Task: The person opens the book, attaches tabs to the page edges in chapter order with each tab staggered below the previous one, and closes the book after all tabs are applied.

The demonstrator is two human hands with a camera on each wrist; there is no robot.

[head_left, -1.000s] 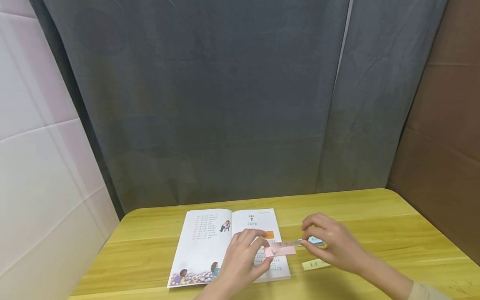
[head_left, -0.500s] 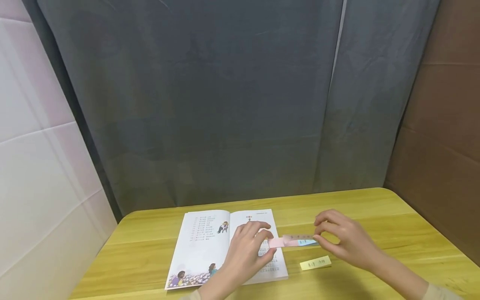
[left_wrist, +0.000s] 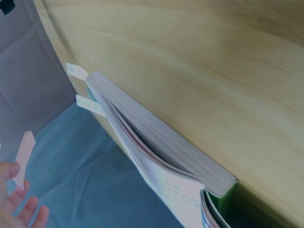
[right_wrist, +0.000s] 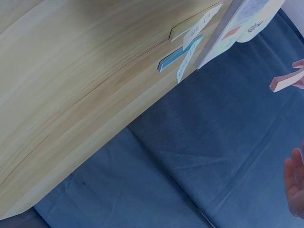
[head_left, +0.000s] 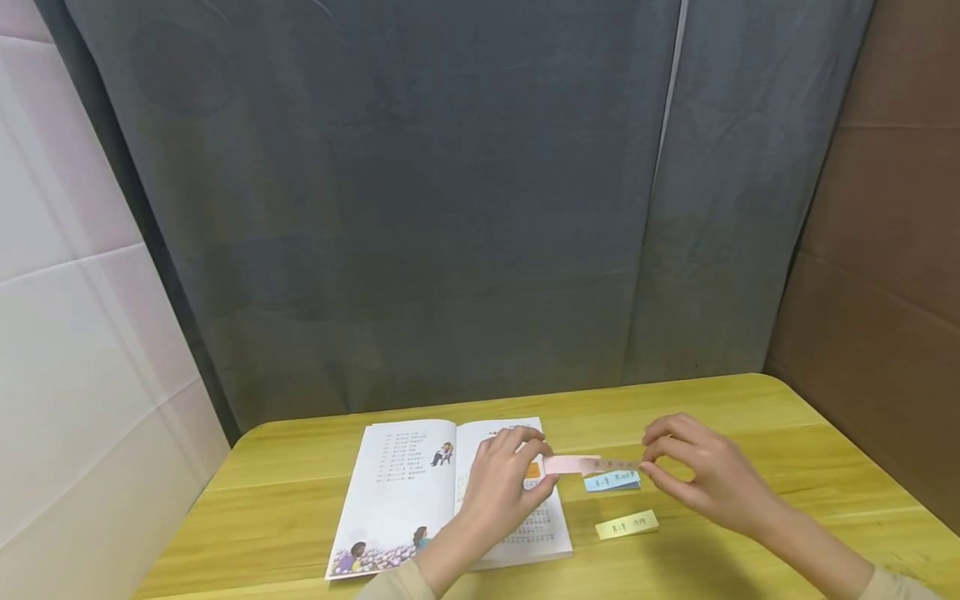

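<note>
A pink sticky note hangs a little above the table, stretched between both hands. My left hand pinches its left end over the right page of an open book. My right hand pinches its right end. In the left wrist view the pink sticky note rises from my fingertips, beside the book's page edges. The right wrist view shows the pink sticky note's end at the right edge.
A blue note lies on the yellow wooden table just below the pink one. A yellow note lies nearer the front edge. A grey curtain hangs behind, and a brown board stands at the right.
Both hands have carried the pink note up and to the right, off the blue note. The blue note now lies uncovered on the table.
</note>
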